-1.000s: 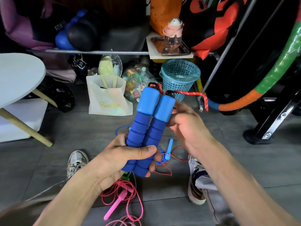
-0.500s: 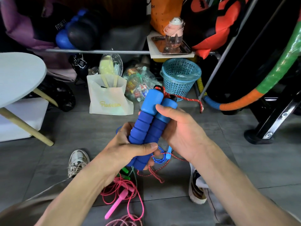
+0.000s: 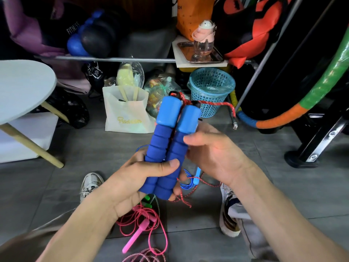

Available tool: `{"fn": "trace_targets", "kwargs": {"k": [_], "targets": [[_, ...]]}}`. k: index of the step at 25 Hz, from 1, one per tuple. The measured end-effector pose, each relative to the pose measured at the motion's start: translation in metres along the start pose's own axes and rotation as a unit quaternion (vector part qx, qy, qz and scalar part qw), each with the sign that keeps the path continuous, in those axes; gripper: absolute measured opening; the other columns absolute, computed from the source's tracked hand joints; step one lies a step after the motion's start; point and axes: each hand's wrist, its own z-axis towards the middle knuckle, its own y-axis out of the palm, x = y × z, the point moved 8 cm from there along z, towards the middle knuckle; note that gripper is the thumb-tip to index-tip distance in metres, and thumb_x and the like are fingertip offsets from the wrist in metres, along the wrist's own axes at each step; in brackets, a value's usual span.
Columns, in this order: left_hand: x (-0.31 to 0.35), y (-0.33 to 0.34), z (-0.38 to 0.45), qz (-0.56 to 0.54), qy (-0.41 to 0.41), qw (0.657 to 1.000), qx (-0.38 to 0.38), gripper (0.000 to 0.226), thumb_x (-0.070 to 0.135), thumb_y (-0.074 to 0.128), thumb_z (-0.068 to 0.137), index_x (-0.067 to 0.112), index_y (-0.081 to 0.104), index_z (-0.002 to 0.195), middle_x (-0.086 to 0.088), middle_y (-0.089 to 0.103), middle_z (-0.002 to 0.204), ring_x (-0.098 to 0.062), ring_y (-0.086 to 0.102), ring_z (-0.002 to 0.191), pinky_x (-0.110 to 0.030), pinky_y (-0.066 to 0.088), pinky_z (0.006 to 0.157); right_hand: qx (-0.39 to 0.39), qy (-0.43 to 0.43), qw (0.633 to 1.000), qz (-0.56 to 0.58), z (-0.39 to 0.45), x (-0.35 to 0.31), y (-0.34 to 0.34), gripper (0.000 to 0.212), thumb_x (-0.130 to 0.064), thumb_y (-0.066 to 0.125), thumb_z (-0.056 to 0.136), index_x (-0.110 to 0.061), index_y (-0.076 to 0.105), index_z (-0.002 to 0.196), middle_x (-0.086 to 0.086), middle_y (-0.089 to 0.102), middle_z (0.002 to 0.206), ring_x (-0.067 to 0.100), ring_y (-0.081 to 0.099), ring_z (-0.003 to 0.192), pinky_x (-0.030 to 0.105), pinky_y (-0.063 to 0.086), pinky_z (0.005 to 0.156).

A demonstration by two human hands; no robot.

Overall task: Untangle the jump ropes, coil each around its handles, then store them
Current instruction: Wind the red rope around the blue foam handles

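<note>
Two blue foam handles (image 3: 166, 148) of one jump rope stand side by side, tops tilted away from me. My left hand (image 3: 136, 178) grips their lower halves, thumb across the front. My right hand (image 3: 213, 156) is against the right handle, thumb on the foam, fingers hidden behind. The red speckled rope (image 3: 213, 103) is knotted at the handle tops, loops out to the right, passes behind my right hand and dangles below. On the floor underneath lie a pink rope (image 3: 143, 225), a thin blue rope (image 3: 188, 181) and a green handle (image 3: 147, 200).
A blue mesh basket (image 3: 211, 87) and a white paper bag (image 3: 126, 114) stand on the floor ahead. A round white table (image 3: 22, 87) is at the left, a striped hoop (image 3: 283, 118) and a black stand at the right. My shoes (image 3: 90, 184) flank the rope pile.
My right hand let its pinch on the rope at the handle tops slide down and came in beside the right handle. The rope's hanging end shifted under the handles.
</note>
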Motion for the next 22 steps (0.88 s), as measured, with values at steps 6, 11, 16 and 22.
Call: {"fn": "trace_targets", "kwargs": {"k": [6, 11, 16, 22], "targets": [[0.005, -0.008, -0.004, -0.031, -0.001, 1.0, -0.002, 0.027, 0.022, 0.08, 0.069, 0.009, 0.073, 0.092, -0.02, 0.063, 0.079, -0.03, 0.059, 0.057, -0.036, 0.051, 0.053, -0.043, 0.156, 0.95, -0.268, -0.012, 0.016, -0.011, 0.011, -0.004, 0.066, 0.086, -0.012, 0.069, 0.093, -0.004, 0.068, 0.073, 0.01, 0.061, 0.066, 0.018, 0.05, 0.063], [0.008, -0.023, -0.005, -0.064, 0.012, 0.996, 0.066, 0.023, 0.018, 0.073, 0.07, 0.008, 0.072, 0.091, -0.02, 0.063, 0.078, -0.029, 0.058, 0.057, -0.036, 0.052, 0.052, 0.11, 0.068, 0.887, -0.442, -0.021, -0.029, -0.055, 0.009, -0.024, 0.069, 0.088, -0.02, 0.073, 0.081, -0.002, 0.047, 0.062, 0.005, 0.039, 0.055, 0.023, 0.033, 0.051], [0.006, -0.021, -0.001, -0.082, 0.018, 0.989, 0.118, 0.027, 0.017, 0.074, 0.074, 0.008, 0.067, 0.099, -0.015, 0.066, 0.079, -0.027, 0.06, 0.057, -0.032, 0.053, 0.051, 0.165, -0.014, 0.804, -0.571, -0.025, -0.049, -0.056, 0.023, -0.043, 0.07, 0.084, -0.022, 0.069, 0.076, -0.009, 0.045, 0.054, 0.005, 0.037, 0.054, 0.029, 0.03, 0.054], [0.005, -0.019, -0.001, -0.07, 0.03, 0.992, 0.102, 0.015, 0.018, 0.069, 0.073, 0.014, 0.074, 0.086, -0.016, 0.066, 0.081, -0.028, 0.058, 0.056, -0.033, 0.051, 0.05, 0.208, -0.058, 0.778, -0.589, -0.03, -0.061, -0.063, 0.024, -0.042, 0.07, 0.085, -0.023, 0.067, 0.071, -0.008, 0.047, 0.051, 0.005, 0.038, 0.051, 0.025, 0.028, 0.051]]}}
